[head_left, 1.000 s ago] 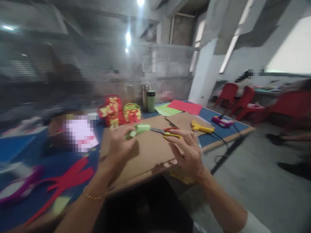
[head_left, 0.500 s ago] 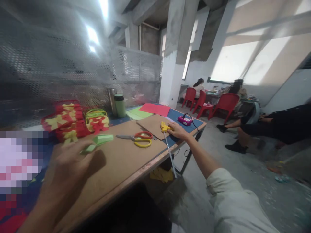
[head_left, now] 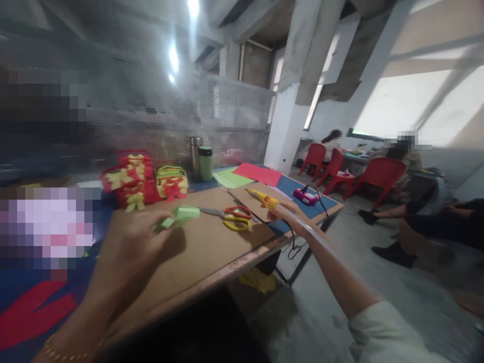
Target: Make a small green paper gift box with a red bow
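Left of the scissors [head_left: 222, 214], the left hand [head_left: 143, 234], blurred, pinches a folded green piece [head_left: 188, 213] between thumb and fingers, partly hiding it. Right of the scissors, the right hand [head_left: 287, 212] wraps around a yellow glue gun [head_left: 266, 200], covering its grip; a clear stick [head_left: 298, 221] trails behind. Beyond the scissors stand a dark-lidded green bottle [head_left: 205, 164] and a basket-like bowed piece [head_left: 171, 176], contents hidden. Flat brown cardboard [head_left: 212, 249] lies beneath the scissors.
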The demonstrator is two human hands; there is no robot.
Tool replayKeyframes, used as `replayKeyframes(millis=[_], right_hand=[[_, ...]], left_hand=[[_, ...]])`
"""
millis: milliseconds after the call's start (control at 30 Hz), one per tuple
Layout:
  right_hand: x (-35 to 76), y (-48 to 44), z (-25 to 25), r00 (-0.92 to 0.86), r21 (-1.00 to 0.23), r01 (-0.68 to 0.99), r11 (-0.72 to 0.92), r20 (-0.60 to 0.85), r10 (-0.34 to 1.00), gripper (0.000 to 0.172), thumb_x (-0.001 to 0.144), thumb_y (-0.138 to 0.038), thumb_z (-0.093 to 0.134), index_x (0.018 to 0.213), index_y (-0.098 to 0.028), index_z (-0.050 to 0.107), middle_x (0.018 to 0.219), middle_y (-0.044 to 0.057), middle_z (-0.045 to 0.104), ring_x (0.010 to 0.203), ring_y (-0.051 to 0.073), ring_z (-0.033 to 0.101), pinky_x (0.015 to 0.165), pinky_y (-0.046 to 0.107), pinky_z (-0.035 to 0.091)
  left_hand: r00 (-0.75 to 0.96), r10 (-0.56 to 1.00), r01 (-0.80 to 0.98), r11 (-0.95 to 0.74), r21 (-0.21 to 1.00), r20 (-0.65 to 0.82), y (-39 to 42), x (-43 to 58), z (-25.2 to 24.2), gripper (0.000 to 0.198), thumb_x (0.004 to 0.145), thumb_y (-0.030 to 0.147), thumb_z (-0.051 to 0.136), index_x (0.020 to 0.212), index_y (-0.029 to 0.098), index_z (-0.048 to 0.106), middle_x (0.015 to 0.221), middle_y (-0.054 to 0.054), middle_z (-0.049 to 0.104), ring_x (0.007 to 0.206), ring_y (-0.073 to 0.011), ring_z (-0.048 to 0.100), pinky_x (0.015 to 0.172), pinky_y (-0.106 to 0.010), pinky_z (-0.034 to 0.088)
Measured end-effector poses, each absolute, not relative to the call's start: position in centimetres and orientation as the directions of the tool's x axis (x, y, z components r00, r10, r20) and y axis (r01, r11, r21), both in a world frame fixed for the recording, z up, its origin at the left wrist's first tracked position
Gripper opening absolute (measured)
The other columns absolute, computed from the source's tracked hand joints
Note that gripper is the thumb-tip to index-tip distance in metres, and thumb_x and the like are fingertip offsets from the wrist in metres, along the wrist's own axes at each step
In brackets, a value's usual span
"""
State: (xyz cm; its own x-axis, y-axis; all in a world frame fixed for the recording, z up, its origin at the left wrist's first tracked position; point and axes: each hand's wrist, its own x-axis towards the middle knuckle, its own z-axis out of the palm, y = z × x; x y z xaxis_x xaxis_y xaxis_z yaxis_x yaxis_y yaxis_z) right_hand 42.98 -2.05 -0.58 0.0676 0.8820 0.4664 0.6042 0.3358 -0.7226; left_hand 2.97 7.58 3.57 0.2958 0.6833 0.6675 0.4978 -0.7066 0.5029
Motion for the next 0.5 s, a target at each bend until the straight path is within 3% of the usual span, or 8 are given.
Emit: replayKeyframes(millis=[100, 300, 500], right_hand=[[39.0, -2.8, 0.2, -0.034, -0.831, 0.369, 0.416, 0.436, 0.899, 0.052, 0.093, -0.067, 0.056, 0.101, -0.022, 0.079, 0.069, 0.004, 0.07, 0.065, 0.02, 0.063, 0.065, 0.034, 0.054], [34.3, -3.4, 0.9, -0.18, -0.902, 0.179, 0.392, 0.362, 0.915, 0.057, 0.089, -0.071, 0.059, 0.104, -0.02, 0.079, 0.063, 0.003, 0.065, 0.058, 0.019, 0.057, 0.061, 0.035, 0.049], [32.8, -3.4, 0.7, -0.232, -0.946, 0.065, 0.317, 0.295, 0.927, 0.057, 0.088, -0.069, 0.062, 0.104, -0.016, 0.076, 0.084, 0.009, 0.07, 0.056, 0.015, 0.051, 0.056, 0.031, 0.04]], left_hand=[[0.27, 0.704, 0.422, -0.7, 0.577, 0.657, 7.6, 3.2, 3.1, 0.015, 0.082, 0.033, 0.064, 0.088, 0.023, 0.073, 0.089, -0.005, 0.075, 0.086, -0.0243, 0.066, 0.075, -0.035, 0.051], [0.329, 0.68, 0.328, -0.733, 0.596, 0.655, 7.5, 3.3, 2.5, 0.01, 0.079, 0.025, 0.066, 0.085, 0.024, 0.074, 0.085, -0.003, 0.075, 0.083, -0.021, 0.065, 0.071, -0.03, 0.049], [0.361, 0.68, 0.353, -0.733, 0.582, 0.638, 7.0, 3.4, 2.7, 0.017, 0.078, 0.019, 0.066, 0.09, 0.024, 0.077, 0.083, -0.002, 0.073, 0.078, -0.0186, 0.063, 0.069, -0.029, 0.046]])
